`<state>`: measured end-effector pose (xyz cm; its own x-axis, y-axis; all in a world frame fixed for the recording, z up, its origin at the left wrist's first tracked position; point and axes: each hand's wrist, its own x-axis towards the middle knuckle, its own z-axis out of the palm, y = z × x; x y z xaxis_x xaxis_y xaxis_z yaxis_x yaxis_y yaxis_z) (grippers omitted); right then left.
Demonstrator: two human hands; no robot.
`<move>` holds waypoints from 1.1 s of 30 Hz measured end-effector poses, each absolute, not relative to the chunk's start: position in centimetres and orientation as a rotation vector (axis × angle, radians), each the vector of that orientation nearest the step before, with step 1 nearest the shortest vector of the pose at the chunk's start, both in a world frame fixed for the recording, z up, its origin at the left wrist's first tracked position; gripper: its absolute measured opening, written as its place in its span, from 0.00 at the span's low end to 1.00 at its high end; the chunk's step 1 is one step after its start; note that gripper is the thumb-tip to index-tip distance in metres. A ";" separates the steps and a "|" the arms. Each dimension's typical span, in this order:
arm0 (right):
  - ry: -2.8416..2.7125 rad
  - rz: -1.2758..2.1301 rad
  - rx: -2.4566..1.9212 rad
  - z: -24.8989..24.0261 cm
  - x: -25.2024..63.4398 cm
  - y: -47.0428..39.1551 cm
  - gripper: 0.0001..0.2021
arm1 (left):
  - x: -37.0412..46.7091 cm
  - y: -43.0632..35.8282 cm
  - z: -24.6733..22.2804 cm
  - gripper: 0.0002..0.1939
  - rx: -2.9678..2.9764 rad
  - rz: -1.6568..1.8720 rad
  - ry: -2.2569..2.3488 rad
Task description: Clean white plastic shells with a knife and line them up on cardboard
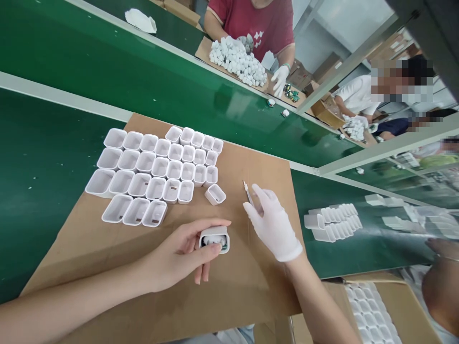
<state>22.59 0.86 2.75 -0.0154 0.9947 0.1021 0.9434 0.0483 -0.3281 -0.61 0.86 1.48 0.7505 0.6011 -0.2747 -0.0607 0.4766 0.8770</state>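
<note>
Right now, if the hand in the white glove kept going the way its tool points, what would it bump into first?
The gloved right hand holds a thin tool pointing up and slightly left. Only bare cardboard sheet seems to lie ahead, then the green conveyor belt. The lone white shell sits off to the left, probably missed.

This is a factory assembly line. A long green conveyor belt (150, 81) runs between facing workstations, each a cardboard sheet (247, 157) laid as a work mat. Rows of identical white plastic shells (158, 172), possibly charger housings, cover it, and gloved co-workers (258, 24) sort similar heaps opposite.
</note>
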 end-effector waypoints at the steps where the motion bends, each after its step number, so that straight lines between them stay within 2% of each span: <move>1: -2.057 0.078 -2.175 2.0 22.9 1.2 0.11 | -0.6 0.9 1.5 0.24 1.012 0.424 0.642; 3: -2.120 -0.149 -2.473 0.8 23.0 1.6 0.06 | -0.6 1.0 1.5 0.26 1.006 0.399 0.668; 5: -2.139 -0.255 -2.593 0.3 22.6 1.5 0.09 | -0.5 0.9 1.5 0.26 0.977 0.399 0.668; 11: -2.088 -0.227 -2.611 0.6 22.4 1.3 0.07 | -0.6 1.0 1.7 0.25 0.998 0.374 0.657; 13: -1.997 -0.065 -2.484 1.6 22.9 1.1 0.07 | -0.7 1.1 1.8 0.22 1.000 0.373 0.675; 16: -1.599 0.472 -1.994 4.3 22.9 0.1 0.04 | -0.8 1.0 2.0 0.20 0.995 0.385 0.687; 20: -1.265 0.903 -1.303 8.0 20.4 -2.4 0.12 | -0.8 0.8 2.1 0.20 1.012 0.396 0.689; 23: -1.298 0.975 -1.117 8.4 18.1 -3.9 0.12 | -0.8 0.6 2.3 0.21 1.022 0.400 0.685; 33: -1.764 0.724 -1.323 5.2 17.9 -5.7 0.09 | -0.6 0.4 3.9 0.18 1.080 0.419 0.746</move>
